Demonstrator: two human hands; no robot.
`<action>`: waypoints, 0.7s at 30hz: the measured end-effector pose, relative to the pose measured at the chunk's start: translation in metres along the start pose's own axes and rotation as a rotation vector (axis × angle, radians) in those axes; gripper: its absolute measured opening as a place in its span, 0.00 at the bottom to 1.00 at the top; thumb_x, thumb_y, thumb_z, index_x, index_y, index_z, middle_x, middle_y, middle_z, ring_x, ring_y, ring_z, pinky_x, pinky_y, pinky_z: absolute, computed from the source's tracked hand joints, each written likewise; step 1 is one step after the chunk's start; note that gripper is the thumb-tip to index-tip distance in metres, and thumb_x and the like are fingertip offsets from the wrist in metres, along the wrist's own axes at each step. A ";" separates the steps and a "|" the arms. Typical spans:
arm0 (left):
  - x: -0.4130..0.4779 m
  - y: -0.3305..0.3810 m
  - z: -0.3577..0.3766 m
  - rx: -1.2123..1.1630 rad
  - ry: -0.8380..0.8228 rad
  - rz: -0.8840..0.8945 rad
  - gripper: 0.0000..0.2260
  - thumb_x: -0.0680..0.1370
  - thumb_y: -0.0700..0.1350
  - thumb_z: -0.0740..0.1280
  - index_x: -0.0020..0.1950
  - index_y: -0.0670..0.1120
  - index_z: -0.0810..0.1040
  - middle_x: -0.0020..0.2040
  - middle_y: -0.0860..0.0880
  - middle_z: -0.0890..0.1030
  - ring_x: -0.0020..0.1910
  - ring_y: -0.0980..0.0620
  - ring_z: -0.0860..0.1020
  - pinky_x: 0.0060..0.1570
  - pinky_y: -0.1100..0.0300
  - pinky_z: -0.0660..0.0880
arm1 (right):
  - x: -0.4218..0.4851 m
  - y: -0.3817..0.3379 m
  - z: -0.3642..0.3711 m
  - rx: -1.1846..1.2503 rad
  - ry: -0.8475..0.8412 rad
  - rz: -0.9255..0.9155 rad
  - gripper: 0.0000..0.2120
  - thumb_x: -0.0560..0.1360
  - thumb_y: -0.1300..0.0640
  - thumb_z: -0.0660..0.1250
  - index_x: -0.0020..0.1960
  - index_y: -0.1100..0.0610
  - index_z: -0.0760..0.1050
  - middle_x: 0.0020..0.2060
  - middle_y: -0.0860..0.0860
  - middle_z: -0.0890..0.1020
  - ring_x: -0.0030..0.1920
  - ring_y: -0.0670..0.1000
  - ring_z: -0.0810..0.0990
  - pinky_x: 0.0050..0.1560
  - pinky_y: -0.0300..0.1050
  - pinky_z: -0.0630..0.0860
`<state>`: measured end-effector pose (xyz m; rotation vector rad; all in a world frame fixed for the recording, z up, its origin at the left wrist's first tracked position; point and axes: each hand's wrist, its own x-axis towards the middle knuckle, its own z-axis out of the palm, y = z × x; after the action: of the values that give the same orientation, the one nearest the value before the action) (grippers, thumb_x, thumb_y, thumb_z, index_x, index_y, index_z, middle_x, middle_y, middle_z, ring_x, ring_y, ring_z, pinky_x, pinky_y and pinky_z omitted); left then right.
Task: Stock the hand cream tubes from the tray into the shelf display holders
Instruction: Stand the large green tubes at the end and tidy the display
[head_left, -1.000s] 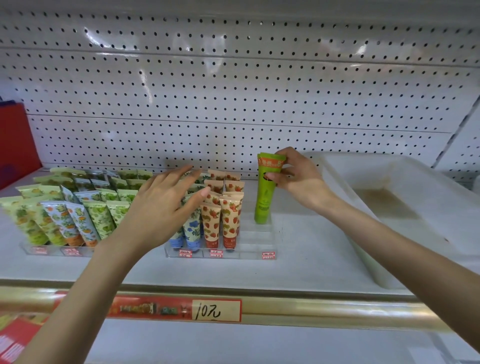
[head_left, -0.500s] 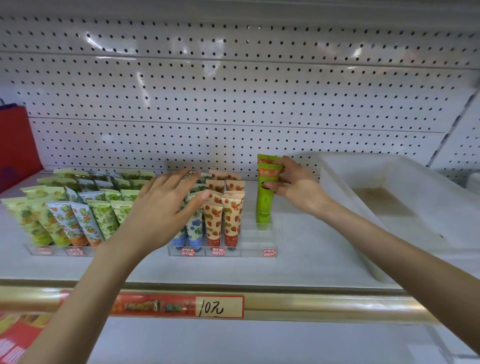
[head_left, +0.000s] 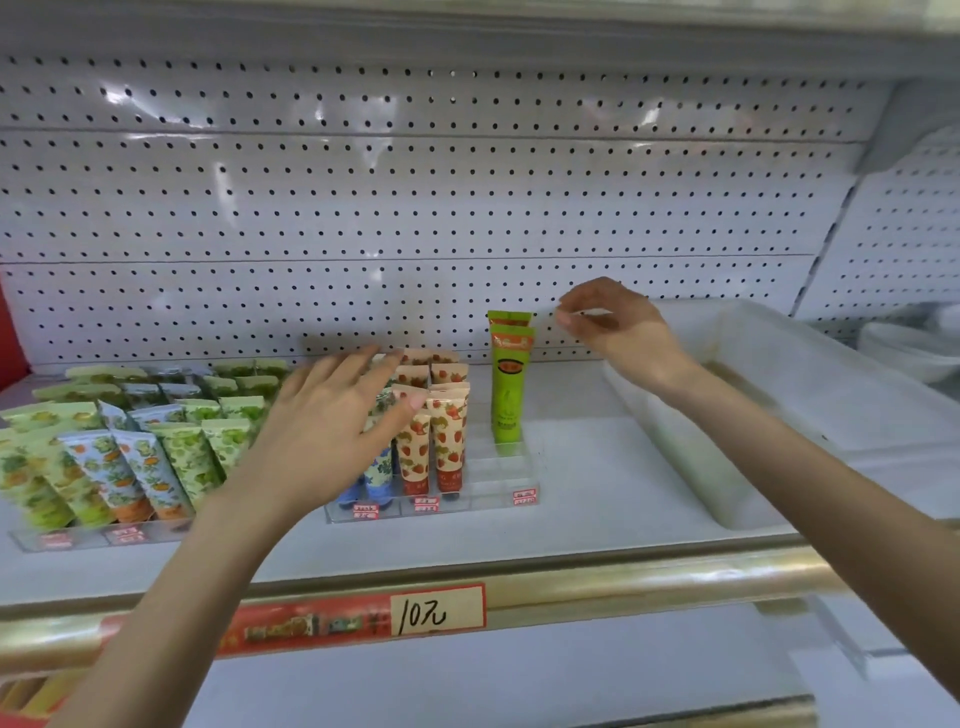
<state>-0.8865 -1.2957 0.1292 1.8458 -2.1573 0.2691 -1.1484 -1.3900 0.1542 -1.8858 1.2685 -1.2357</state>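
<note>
Stocking a shop shelf: a person's right hand (head_left: 613, 325) hovers just above and right of the clear display holder (head_left: 498, 488), fingers loosely curled and holding nothing, a little apart from the crimped tops of two green hand cream tubes (head_left: 508, 395) that stand upright, one behind the other, in the holder's rightmost lane. The left hand (head_left: 332, 421), empty with fingers straight and spread, is over the holder's left lanes, in front of rows of strawberry-print tubes (head_left: 441, 441); whether it touches them cannot be told. The translucent white tray (head_left: 675, 457) sits just right of the holder, a second holder (head_left: 78, 538) of fruit-print tubes to its left, a handwritten price tag (head_left: 439, 613) below it
</note>
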 end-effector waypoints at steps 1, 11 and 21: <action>0.001 0.004 -0.001 -0.004 0.003 0.013 0.38 0.69 0.68 0.35 0.75 0.54 0.55 0.75 0.52 0.60 0.73 0.50 0.57 0.71 0.51 0.52 | -0.003 0.000 -0.007 -0.021 0.020 -0.005 0.08 0.76 0.56 0.66 0.54 0.57 0.75 0.49 0.48 0.79 0.43 0.41 0.78 0.38 0.25 0.71; 0.026 0.065 -0.013 -0.004 0.046 0.161 0.37 0.70 0.68 0.37 0.74 0.54 0.59 0.75 0.51 0.60 0.73 0.49 0.59 0.70 0.51 0.56 | -0.027 0.042 -0.111 -0.397 -0.045 0.112 0.16 0.78 0.51 0.62 0.64 0.54 0.71 0.64 0.47 0.74 0.63 0.49 0.72 0.56 0.40 0.68; 0.061 0.181 0.004 -0.162 -0.023 0.247 0.38 0.68 0.69 0.35 0.75 0.56 0.55 0.75 0.57 0.58 0.73 0.55 0.56 0.70 0.58 0.54 | -0.015 0.092 -0.179 -0.402 -0.412 0.388 0.23 0.77 0.51 0.65 0.69 0.54 0.64 0.65 0.48 0.71 0.62 0.50 0.72 0.52 0.42 0.75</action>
<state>-1.0734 -1.3247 0.1537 1.5036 -2.3480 0.1198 -1.3494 -1.4050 0.1496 -1.9000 1.6230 -0.3854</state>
